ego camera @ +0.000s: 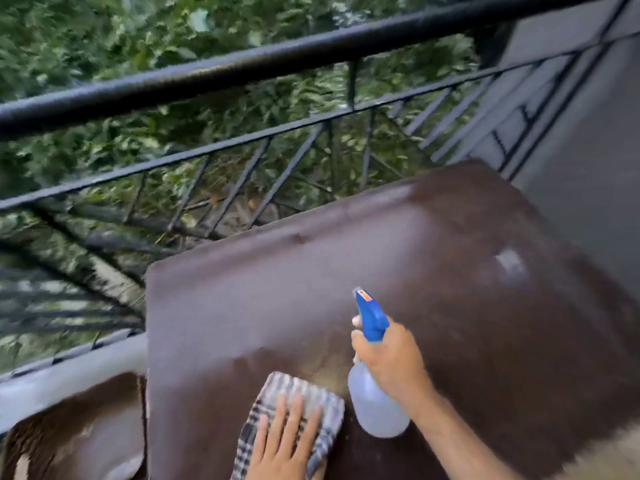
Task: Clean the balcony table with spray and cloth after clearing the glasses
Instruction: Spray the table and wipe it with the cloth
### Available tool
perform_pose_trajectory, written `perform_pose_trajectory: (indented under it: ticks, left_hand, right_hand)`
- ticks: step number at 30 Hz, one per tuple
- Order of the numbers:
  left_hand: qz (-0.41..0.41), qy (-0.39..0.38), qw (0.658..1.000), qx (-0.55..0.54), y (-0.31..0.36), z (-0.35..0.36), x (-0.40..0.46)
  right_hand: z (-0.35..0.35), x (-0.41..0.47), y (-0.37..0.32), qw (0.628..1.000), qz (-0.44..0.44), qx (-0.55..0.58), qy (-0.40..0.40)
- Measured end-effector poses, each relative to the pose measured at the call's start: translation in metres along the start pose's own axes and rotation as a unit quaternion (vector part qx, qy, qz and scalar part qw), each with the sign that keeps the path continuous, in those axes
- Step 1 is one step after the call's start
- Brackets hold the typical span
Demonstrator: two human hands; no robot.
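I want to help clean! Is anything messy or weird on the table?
Yes. A whitish smudge sits on the far right part of the brown table, pale against the dark top. Its nature is unclear. The checked cloth and spray bottle look normal.

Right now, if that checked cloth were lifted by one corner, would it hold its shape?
Probably not. The checked cloth lies folded and rumpled under the flat left hand, so it would likely droop. It looks thin, so probably light.

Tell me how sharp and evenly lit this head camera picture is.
Head view: soft motion blur throughout, worst on the railing and leaves; wide-angle bending tilts the table; even daylight, pale sheen on the tabletop; spray bottle, cloth and both hands stay readable.
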State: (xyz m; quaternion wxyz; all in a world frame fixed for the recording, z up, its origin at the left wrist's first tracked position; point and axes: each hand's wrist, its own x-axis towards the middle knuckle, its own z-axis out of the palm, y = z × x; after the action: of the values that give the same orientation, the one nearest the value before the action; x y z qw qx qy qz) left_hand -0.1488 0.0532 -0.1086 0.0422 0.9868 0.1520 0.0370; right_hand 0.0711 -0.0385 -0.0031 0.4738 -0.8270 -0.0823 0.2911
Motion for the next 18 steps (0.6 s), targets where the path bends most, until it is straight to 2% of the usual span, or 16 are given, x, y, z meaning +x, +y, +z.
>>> perform_pose_trajectory:
  ticks: [4,8,14,18]
  left_hand:
    - [0.08,-0.034,0.995,-0.047,0.008,0.001,0.042]
    - [0.123,-0.092,0.987,-0.056,0.033,-0.004,0.099]
    - [0.115,-0.116,0.985,-0.062,0.075,-0.008,0.157]
    - [0.122,-0.121,0.983,-0.064,0.09,-0.006,0.18]
  right_hand:
    - [-0.043,-0.022,0.028,0.993,0.066,0.022,0.09]
    - [-0.074,-0.021,0.045,0.982,0.106,0.016,0.154]
    - [-0.094,-0.017,0.059,0.968,0.158,0.057,0.188]
    - [-0.097,-0.017,0.069,0.967,0.151,0.09,0.187]
